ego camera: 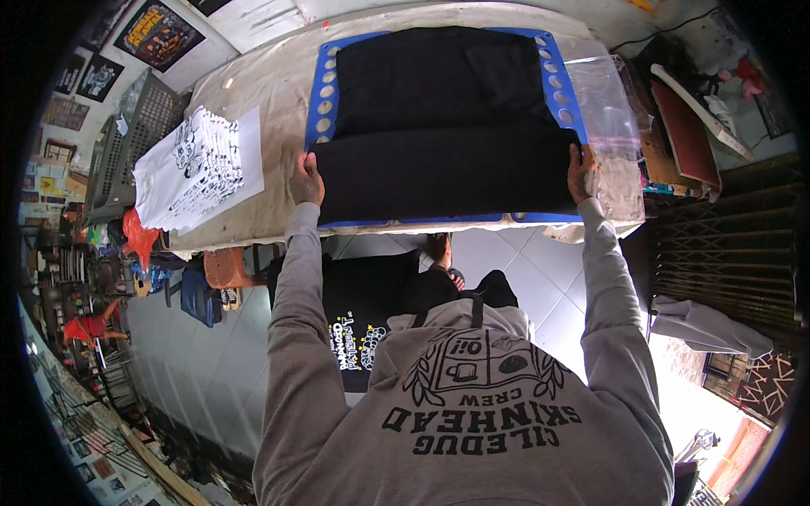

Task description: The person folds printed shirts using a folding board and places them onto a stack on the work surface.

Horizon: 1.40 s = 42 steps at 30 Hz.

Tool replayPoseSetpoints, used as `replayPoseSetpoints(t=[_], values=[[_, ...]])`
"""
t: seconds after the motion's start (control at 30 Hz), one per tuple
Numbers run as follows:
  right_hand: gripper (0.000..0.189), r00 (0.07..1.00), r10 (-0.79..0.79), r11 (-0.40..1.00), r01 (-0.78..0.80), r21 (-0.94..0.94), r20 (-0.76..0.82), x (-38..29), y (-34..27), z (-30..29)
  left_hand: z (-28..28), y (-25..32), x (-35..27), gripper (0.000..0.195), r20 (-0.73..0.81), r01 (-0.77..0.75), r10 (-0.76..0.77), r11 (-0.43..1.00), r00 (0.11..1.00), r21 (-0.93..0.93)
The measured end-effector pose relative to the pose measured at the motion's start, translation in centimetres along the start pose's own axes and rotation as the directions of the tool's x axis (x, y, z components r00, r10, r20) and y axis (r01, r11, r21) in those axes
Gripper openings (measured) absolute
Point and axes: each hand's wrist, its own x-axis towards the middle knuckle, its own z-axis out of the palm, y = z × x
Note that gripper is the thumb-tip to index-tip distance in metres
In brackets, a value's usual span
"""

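Observation:
A black cloth garment (443,82), likely a T-shirt, lies on a blue plastic folding board (554,81) with round holes along its sides. Its near part is doubled over into a wide flat band (446,174). My left hand (307,179) grips the left end of this band, thumb on top. At the opposite end, my right hand (583,173) holds the fabric the same way. The board's near edge shows as a thin blue strip below the cloth. Fingers under the fabric are hidden on both sides.
A stack of white printed T-shirts (190,167) sits on a white sheet at the left of the cloth-covered table (272,88). Clear plastic bags (604,104) lie at its right. Below the table are a black printed garment (370,284) and an orange-brown stool (231,269).

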Motion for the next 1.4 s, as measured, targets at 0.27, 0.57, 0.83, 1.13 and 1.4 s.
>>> replayPoseSetpoints(t=[0.27, 0.57, 0.83, 1.13, 1.4], values=[[0.028, 0.999, -0.042, 0.989, 0.043, -0.143, 0.011, -3.1, 1.5, 1.0, 1.1, -0.8, -1.7, 0.044, 0.01, -0.192, 0.192, 0.981, 0.981, -0.037], [0.033, 0.999, -0.002, 0.981, -0.006, -0.192, -0.037, -3.6, -0.8, -1.4, 0.7, -1.6, -1.4, 0.051, -0.057, -0.206, 0.219, 0.962, 0.974, 0.181], [0.042, 0.974, 0.222, 0.922, -0.196, -0.333, 0.043, -2.7, 4.9, -2.3, -1.6, -7.5, -1.1, 0.057, 0.041, 0.033, -0.063, 0.857, 0.997, 0.514], [0.042, 0.945, 0.275, 0.951, -0.241, -0.195, 0.174, -2.4, 7.0, -0.7, -0.5, -7.9, -1.3, 0.06, 0.029, -0.097, 0.094, 0.984, 0.995, 0.152], [0.041, 0.959, 0.281, 0.894, -0.248, -0.372, 0.036, -0.6, 1.1, -2.7, -2.0, -4.2, 1.2, 0.067, 0.104, -0.07, 0.047, 0.97, 0.993, 0.234]])
